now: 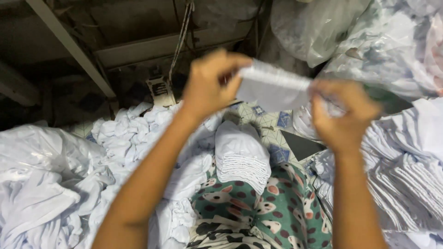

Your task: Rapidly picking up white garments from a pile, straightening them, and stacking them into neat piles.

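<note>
- Looking down from the head cam, which is the only view: both hands are raised at about 12 o'clock, holding one small white cloth piece (273, 87) stretched between them.
- Left hand (213, 83) has fingers curled and pinched on the piece's left edge, thumb tucked behind the fabric.
- Right hand (342, 115) is pinching the right edge, fingers bunched tight. The fabric blurs there, so I can't tell exactly how much of it is gripped.
- The piece hangs in the air, well above the lap, touching nothing but the two hands.
- Dead centre, on the knee, sits a neat stack (241, 159) of the same white pieces, resting on patterned green trousers (277, 207).
- From 7 to 9 o'clock there's a loose, crumpled heap (120, 138) of white cloth, partly in a clear plastic bag (41, 157).
- At 3 to 4 o'clock is a big layered pile (406, 184) of flat pieces.
- At 1 to 2 o'clock, more plastic sacks (369, 41) stuffed with white fabric.
- A tiled floor (270, 127) shows between the piles.
- My guess at the step: pulling a single piece flat and straight. It looks mid-way, still taut in the air.
- Next move would probably need both pinches kept even so the piece stays flat, then lowered square onto the knee stack.
</note>
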